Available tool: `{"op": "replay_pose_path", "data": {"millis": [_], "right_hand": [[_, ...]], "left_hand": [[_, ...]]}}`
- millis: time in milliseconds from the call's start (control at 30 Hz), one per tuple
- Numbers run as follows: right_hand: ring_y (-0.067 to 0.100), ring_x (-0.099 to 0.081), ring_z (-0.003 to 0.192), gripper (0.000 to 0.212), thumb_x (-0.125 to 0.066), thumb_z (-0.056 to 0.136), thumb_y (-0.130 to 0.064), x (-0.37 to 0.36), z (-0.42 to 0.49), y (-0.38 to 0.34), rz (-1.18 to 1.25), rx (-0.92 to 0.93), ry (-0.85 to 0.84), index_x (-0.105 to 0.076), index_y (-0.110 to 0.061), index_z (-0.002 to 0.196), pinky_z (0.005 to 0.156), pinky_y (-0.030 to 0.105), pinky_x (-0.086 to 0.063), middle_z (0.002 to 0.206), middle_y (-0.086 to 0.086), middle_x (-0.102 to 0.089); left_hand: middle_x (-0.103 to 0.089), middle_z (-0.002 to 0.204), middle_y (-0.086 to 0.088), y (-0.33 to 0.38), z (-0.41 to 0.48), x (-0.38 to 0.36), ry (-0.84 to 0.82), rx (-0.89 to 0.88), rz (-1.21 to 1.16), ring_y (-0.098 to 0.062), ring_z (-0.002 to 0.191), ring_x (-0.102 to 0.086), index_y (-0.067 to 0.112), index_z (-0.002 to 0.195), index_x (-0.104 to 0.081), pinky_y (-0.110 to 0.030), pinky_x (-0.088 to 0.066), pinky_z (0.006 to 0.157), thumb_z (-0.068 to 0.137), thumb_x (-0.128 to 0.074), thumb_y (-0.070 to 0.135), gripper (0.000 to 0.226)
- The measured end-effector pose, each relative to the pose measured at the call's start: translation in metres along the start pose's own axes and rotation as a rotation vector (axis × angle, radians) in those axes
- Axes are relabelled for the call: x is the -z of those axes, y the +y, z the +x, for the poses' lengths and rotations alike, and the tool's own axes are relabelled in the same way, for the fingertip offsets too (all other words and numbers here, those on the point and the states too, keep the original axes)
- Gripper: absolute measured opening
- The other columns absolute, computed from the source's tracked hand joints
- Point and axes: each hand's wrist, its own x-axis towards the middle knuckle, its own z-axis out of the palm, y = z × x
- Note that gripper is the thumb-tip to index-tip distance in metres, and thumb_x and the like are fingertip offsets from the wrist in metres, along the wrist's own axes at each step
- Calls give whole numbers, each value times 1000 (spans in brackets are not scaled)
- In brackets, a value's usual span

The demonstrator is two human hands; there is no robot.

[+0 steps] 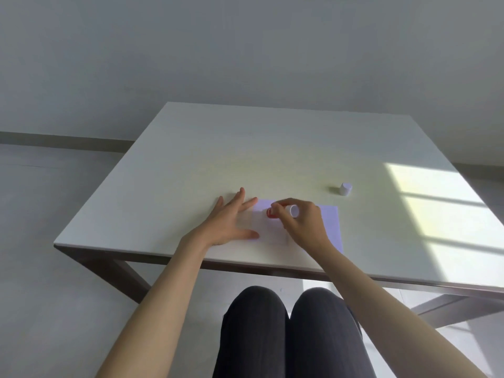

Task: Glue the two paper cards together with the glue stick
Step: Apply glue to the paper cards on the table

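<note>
The fingers of the right hand (302, 216) curl closed around the glue stick (283, 211), thumb and forefinger pinching its barrel. The stick lies tilted nearly flat, its red end (270, 213) pointing left and down onto the paper, its white butt end (294, 210) showing at the knuckles. Whether the red end actually touches the paper cannot be told.

The left hand (229, 221) lies flat and spread wide, holding nothing; its fingertips (255, 200) and thumb press on the left edge of the white card (268, 230), pinning it to the table.

The white card lies on top of the lavender card (330, 222), which shows beyond it on the far side and to the right. Both sit near the front edge of the table (191, 165), just in front of the person's knees.

The only container-like thing here is the glue stick's white cap (345, 188), off the stick and standing on the table well apart to the right and beyond the cards, beside a patch of sunlight (436, 214). Whether its open end faces down or up is too small to tell, and nothing can be seen inside it.
</note>
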Motion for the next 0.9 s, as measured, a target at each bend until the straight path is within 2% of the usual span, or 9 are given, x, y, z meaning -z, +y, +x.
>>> {"op": "replay_pose_path", "data": {"millis": [100,200,300,367,433,533,633,800,900], "right_hand": [[4,-50,41,28,-60,86,-32,-3,-7,-6,21,27,-70,-65,-39,59,46,7,-39,51,-32,-63],[-5,-55,46,26,-60,88,-30,2,3,-8,-5,-10,-18,-67,-32,64,49,5,-38,46,-34,-59],[3,-60,56,20,-59,89,-31,4,6,-6,-31,-31,37,-71,-24,74,55,15,-43,57,-23,-68],[16,-66,63,20,-60,87,-31,1,-3,-6,-34,1,-5,-73,-21,76,65,24,-48,70,-12,-75],[17,-67,64,19,-61,86,-31,0,-16,-6,-24,56,-97,-73,-22,74,66,26,-51,71,-12,-76],[0,-59,49,21,-61,87,-27,10,-15,-3,-4,23,-86,-69,-28,68,52,8,-42,51,-26,-66],[-9,-55,50,21,-60,89,-24,18,-6,0,10,-43,42,-68,-25,69,54,3,-39,46,-25,-62],[13,-69,70,22,-61,86,-27,20,-21,3,-10,-2,-121,-73,-17,71,70,19,-50,68,-11,-75],[-6,-64,61,23,-61,87,-23,32,-16,5,-9,-3,-177,-74,-15,70,62,8,-44,56,-20,-70]], "left_hand": [[-9,152,34,0,0,-1,-2,5,-24,-19,144,21,47,145,-2,-45,5,116,71,-73,50,102],[-14,158,17,0,1,-1,6,-88,52,-8,145,15,38,147,-13,-36,13,115,76,-71,43,93],[-8,161,7,0,0,-1,9,-68,109,-17,147,15,40,148,-17,-41,10,118,76,-70,45,89],[-9,159,12,0,0,0,7,-57,97,-20,146,16,43,145,-23,-41,9,116,75,-70,46,85],[-18,156,20,0,1,0,-11,-128,111,-10,147,12,36,145,-30,-35,16,115,77,-70,44,79],[-20,154,24,-1,3,1,-23,-151,129,-3,145,9,32,144,-33,-34,18,115,78,-69,43,77],[-18,154,24,-5,3,1,-18,-163,161,-3,145,9,31,145,-32,-34,18,114,79,-68,42,76],[-18,154,27,-5,5,0,-17,-160,157,-2,145,9,33,145,-31,-36,17,116,75,-68,50,81],[-18,154,24,-5,4,0,-7,-173,188,-3,146,7,32,145,-30,-37,16,116,77,-67,49,79]]}}
